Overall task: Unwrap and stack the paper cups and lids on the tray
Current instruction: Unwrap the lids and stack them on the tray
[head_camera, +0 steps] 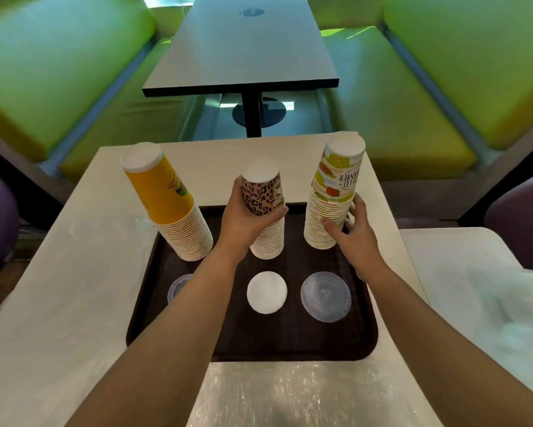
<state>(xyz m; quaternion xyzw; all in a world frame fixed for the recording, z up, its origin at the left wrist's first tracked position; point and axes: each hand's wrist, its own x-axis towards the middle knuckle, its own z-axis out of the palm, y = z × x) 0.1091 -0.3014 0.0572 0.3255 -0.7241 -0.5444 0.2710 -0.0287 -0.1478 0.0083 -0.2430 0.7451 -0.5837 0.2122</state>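
The person is at the stacking step, with three cup stacks standing upside down along the far side of the tray [142, 318], which sits on the counter [74, 288]. The left hand [243, 217] is wrapped round the top of the leopard stack [263, 211] in the middle, fingers curled about the upper cups, which sit tilted over the rest of the column. The right hand [354, 229] has its fingers clamped on the fruit stack [333, 195] to the right, thumb on the near side and fingertips round the far side, about halfway up. The yellow stack [169, 201] on the left leans outward and nobody touches it. I would judge the next move to be seating the leopard cups square on their column while the other hand steadies its neighbour; that calls for a straight downward press, since a tilted top could jam or tip the pile. The yellow one looks like it may want straightening too. Counted: three cup stacks, and three lid piles on the near half of the tray, a white lid [266, 292] in the middle, a clear lid [326, 295] to its right, and another clear one [178, 286] to the left, partly hidden by the left forearm. How many lids lie in each pile I cannot tell. Crumpled clear wrap [289, 392] lies on the counter just in front of the tray, and more wrap [490, 306] sits heaped off to the right
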